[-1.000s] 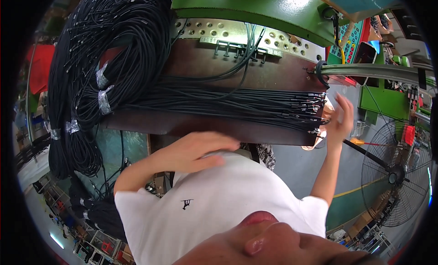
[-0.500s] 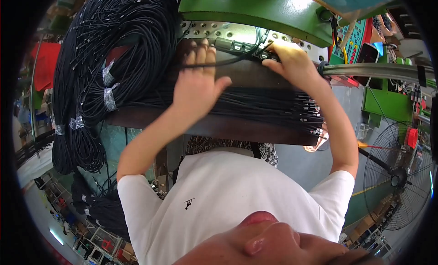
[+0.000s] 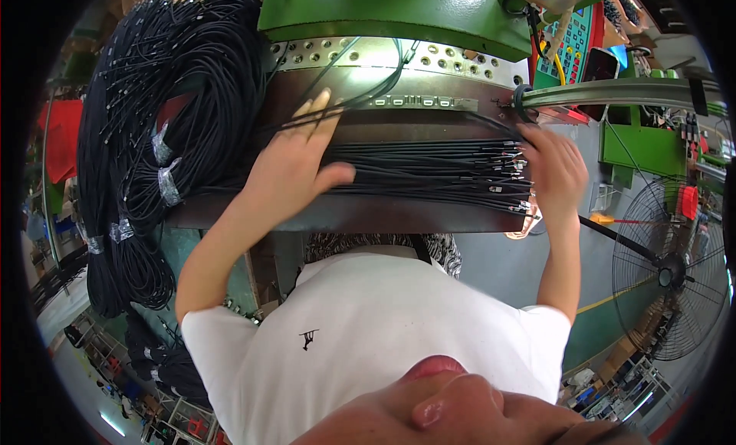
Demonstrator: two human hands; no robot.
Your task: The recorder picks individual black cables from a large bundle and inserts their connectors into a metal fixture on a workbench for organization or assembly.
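1. We have a row of black cables lying lengthwise on the bench, parallel to its front edge, with the connector ends gathered at its right edge.
2. Our left hand reaches over the bench's left part, fingers straight and thumb spread wide; loose cables pass across its fingers, not visibly pinched.
3. Our right hand is at the bench's right edge, beside the connector ends, fingertips near the end of a dark cable length. Blur hides its grip; we cannot tell whether it holds that end.
4. Behind the row, nearer the back edge, sits a slotted metal bar; no connector shows in its slots.
5. We judge the step in hand to be guiding that length toward the row.
6. The next move, we think, calls for steadying the cables on the left while aligning the ends along the right edge.
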